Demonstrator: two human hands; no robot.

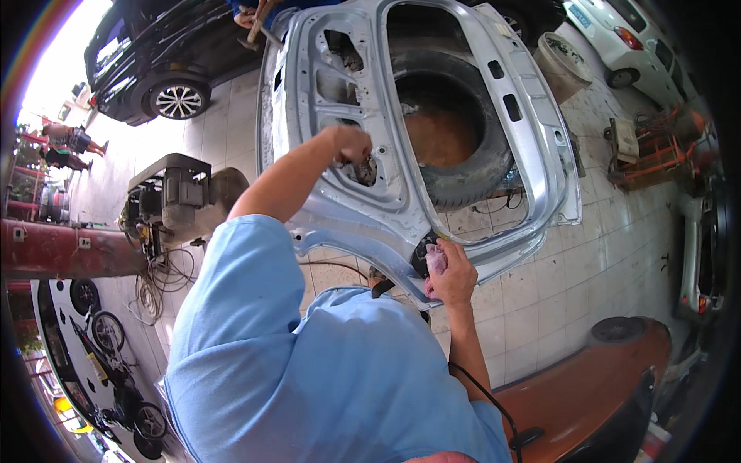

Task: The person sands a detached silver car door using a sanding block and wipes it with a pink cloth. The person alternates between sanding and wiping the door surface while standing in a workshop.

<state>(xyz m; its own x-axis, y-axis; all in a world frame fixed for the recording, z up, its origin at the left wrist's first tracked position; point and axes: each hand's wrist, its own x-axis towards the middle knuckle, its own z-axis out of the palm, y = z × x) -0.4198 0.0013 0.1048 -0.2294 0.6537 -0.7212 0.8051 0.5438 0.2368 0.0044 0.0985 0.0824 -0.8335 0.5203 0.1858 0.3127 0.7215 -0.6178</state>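
Observation:
A bare silver car body panel (363, 204) with a large window opening lies in front of me, raised above the tiled floor. My left hand (351, 145) is over the panel's left part, beside a ragged hole (366, 171). Its fingers look curled but are smeared by motion, and I cannot tell if they hold anything. At the near corner of the panel, my right hand (457, 272) is closed on a pink cloth (437, 261). Next to the cloth is a black piece (421, 255) whose kind I cannot make out.
A tire (463, 181) shows through the window opening. Another person's hand (245, 17) holds a hammer (255, 32) at the far edge. An air compressor (181, 197) with coiled hose stands left, an orange car part (571, 386) lies lower right, and a bucket (557, 65) stands far right.

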